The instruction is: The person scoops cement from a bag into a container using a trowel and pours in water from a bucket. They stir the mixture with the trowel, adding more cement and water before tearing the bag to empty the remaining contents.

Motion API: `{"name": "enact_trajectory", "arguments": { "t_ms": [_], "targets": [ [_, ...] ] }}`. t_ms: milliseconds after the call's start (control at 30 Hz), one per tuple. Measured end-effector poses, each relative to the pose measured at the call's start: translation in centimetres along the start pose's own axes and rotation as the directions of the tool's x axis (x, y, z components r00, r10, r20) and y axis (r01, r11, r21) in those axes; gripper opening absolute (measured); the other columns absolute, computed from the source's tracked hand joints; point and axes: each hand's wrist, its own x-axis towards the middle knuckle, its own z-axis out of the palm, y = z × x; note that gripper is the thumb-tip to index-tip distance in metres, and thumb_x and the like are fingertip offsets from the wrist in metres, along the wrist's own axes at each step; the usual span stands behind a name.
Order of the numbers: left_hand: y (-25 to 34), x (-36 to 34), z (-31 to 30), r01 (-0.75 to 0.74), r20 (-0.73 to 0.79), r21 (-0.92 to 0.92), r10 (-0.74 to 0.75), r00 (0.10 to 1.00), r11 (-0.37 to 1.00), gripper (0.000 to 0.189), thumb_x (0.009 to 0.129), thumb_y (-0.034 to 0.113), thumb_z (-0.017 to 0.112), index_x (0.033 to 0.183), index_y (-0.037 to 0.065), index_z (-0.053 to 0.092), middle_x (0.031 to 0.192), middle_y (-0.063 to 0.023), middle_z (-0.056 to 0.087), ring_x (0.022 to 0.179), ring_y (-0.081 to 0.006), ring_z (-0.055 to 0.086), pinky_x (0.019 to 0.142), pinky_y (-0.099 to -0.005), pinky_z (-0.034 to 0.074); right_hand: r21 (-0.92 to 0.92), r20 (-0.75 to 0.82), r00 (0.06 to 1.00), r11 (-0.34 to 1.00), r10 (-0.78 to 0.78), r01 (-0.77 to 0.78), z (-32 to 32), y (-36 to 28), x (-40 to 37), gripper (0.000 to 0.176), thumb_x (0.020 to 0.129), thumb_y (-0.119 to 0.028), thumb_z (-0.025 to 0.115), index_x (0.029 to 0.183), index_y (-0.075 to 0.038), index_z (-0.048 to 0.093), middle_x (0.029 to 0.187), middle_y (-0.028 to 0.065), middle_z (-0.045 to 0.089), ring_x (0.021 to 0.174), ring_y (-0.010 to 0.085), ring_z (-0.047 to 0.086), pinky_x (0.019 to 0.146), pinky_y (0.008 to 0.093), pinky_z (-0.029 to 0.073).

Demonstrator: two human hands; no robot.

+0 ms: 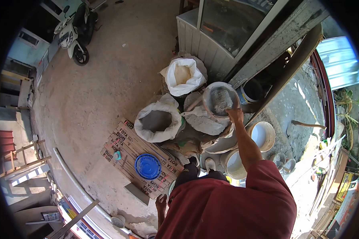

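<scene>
My right hand [235, 114] is at the near rim of a round bucket [207, 95], its fingers curled over the edge. Pale grey powder [221, 99] lies inside that bucket. At my side, my left hand [161, 203] hangs low with its fingers apart and nothing in it. Left of the bucket stands an open white sack [149, 135] of grey powder. Another white sack [193, 84], holding cream-coloured powder, is farther off. Between the bucket and my feet is a torn paper bag [207, 122].
A blue lid [148, 166] and a small teal item [117, 155] lie on flattened cardboard [125, 148]. Buckets [270, 136] stand to my right near a wooden-handled tool [308, 124]. A glass-fronted cabinet [189, 38] is ahead; a scooter [76, 38] is parked far left.
</scene>
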Motion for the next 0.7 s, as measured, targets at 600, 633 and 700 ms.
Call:
{"name": "enact_trajectory", "arguments": {
  "t_ms": [600, 633, 700],
  "targets": [
    [2.2, 2.3, -0.4, 0.017, 0.064, 0.030, -0.019, 0.998, 0.999, 0.067, 0.080, 0.036, 0.070, 0.123, -0.008, 0.046, 0.119, -0.0258, 0.054, 0.113, -0.0303, 0.053, 0.093, -0.0353, 0.042, -0.207, -0.016, 0.987, 0.967, -0.157, 0.151, -0.8, 1.0, 0.0, 0.034, 0.066, -0.028, 0.075, 0.080, 0.000, 0.064, 0.066, 0.0109, 0.065, 0.058, 0.0200, 0.065, 0.056, 0.0331, 0.052],
    [1.9, 2.7, -0.4, -0.008, 0.062, 0.014, 0.007, 0.998, 1.000, 0.067, 0.080, 0.037, 0.070, 0.123, -0.008, 0.047, 0.119, -0.0256, 0.054, 0.113, -0.0298, 0.053, 0.092, -0.0353, 0.043, -0.258, -0.027, 0.976, 0.944, -0.218, 0.204, -0.8, 1.0, 0.1, 0.033, 0.067, -0.027, 0.075, 0.082, 0.000, 0.063, 0.066, 0.0109, 0.065, 0.058, 0.0198, 0.064, 0.054, 0.0333, 0.052],
    [2.0, 3.0, -0.2, -0.037, 0.057, -0.007, 0.038, 0.998, 0.999, 0.067, 0.080, 0.038, 0.070, 0.122, -0.009, 0.047, 0.119, -0.0253, 0.054, 0.112, -0.0294, 0.054, 0.092, -0.0352, 0.043, -0.151, 0.037, 0.992, 0.980, -0.123, 0.127, -1.5, 0.1, -0.4, 0.032, 0.067, -0.025, 0.074, 0.083, 0.001, 0.062, 0.067, 0.0108, 0.065, 0.058, 0.0199, 0.064, 0.053, 0.0332, 0.052]
  ]
}}
